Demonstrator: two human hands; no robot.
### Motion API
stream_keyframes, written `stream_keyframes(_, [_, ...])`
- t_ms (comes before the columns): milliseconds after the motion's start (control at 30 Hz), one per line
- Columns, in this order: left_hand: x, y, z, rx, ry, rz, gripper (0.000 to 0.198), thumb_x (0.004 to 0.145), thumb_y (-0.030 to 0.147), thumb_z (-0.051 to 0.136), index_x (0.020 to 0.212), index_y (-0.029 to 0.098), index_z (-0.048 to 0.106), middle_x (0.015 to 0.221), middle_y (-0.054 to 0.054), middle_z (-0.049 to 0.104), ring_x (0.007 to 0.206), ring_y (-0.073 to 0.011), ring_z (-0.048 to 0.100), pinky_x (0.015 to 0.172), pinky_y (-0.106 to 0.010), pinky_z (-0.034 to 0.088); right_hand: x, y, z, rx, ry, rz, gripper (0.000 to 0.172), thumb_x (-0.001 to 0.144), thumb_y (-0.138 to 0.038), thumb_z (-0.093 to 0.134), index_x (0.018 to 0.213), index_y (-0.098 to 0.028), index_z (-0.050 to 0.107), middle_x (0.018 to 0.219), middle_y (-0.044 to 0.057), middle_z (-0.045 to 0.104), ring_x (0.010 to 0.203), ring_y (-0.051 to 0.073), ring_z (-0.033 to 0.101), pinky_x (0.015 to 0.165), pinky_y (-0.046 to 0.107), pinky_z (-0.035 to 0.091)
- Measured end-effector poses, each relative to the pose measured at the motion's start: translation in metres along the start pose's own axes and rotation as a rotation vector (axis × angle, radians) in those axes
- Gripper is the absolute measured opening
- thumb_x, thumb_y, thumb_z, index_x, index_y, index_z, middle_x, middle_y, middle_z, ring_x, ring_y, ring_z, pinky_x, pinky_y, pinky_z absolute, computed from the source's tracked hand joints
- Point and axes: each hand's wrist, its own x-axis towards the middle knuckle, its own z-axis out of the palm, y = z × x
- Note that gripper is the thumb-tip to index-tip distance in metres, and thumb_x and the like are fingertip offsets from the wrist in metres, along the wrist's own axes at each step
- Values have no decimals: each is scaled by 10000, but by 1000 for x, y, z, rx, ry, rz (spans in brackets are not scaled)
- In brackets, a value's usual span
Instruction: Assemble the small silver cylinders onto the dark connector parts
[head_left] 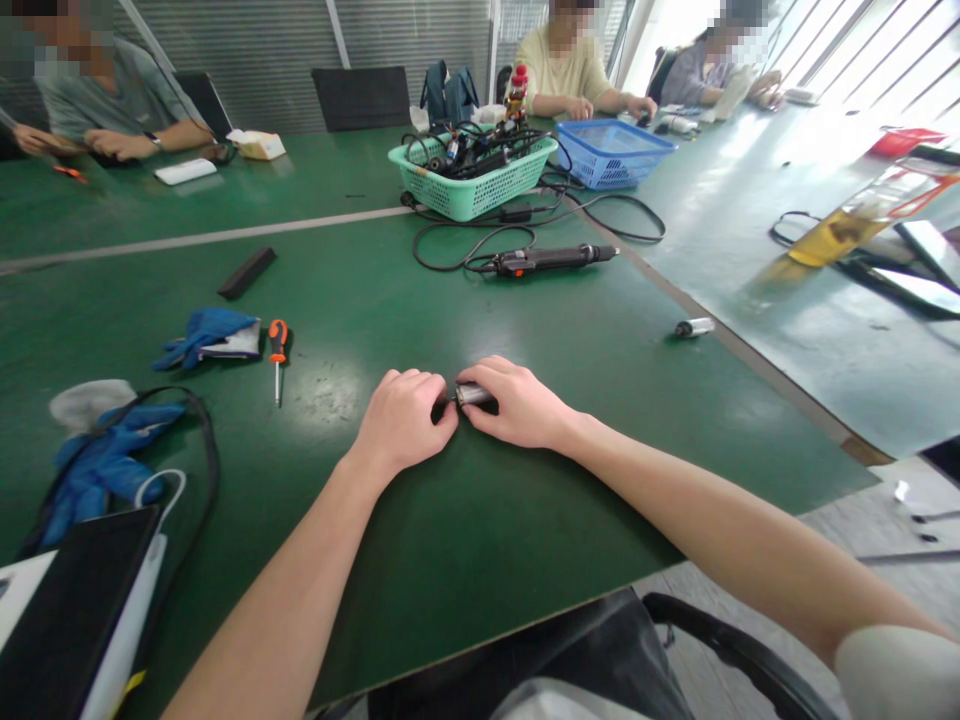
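Observation:
Between the thumb and fingers of my right hand point(510, 402) is a small silver metal cylinder point(472, 394), which looks like a small motor. Its left end faces my left hand point(405, 418), whose fingers are curled in a pinch close beside it. Something small and dark shows at the left fingertips, mostly hidden. Both hands rest low over the green table point(450, 540). A similar silver cylinder with a dark end point(694, 327) lies farther right. An orange-and-black screwdriver point(278, 350) lies left of my hands, and a black electric screwdriver point(555, 260) lies beyond them.
Blue gloves point(105, 465), a folded glove point(210, 335), a dark bar point(247, 272) and a phone point(79, 600) lie on the left. Behind stand a green basket of tools point(480, 185) and a blue basket point(615, 160). A bottle point(855, 220) is at right. Several people sit across.

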Motion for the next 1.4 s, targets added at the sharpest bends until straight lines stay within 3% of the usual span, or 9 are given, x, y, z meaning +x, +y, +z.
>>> stream_keyframes(600, [1,-1,0,-19,7,-3,246,918,346,514,714,209,523,719,-30,635,696,-190,561,702,-364,358,-1,2,-1,3,6,-5,291,866,-203,594,1154,-167,618,1098,105,669,1041,239,600,939,373,498])
stream_keyframes(1000, [-1,1,-3,-48,-4,33,119,875,239,504,775,205,559,762,-39,648,728,-200,579,725,-364,384,-1,2,0,11,5,-1,289,869,-207,593,1157,-187,618,1100,96,666,1037,239,597,936,381,497])
stream_keyframes(1400, [0,-1,0,-39,-11,20,159,915,270,496,785,200,556,761,-38,650,692,-185,574,720,-355,383,0,2,0,9,10,-7,276,876,-210,590,1147,-168,624,1095,104,667,1043,239,596,936,376,495])
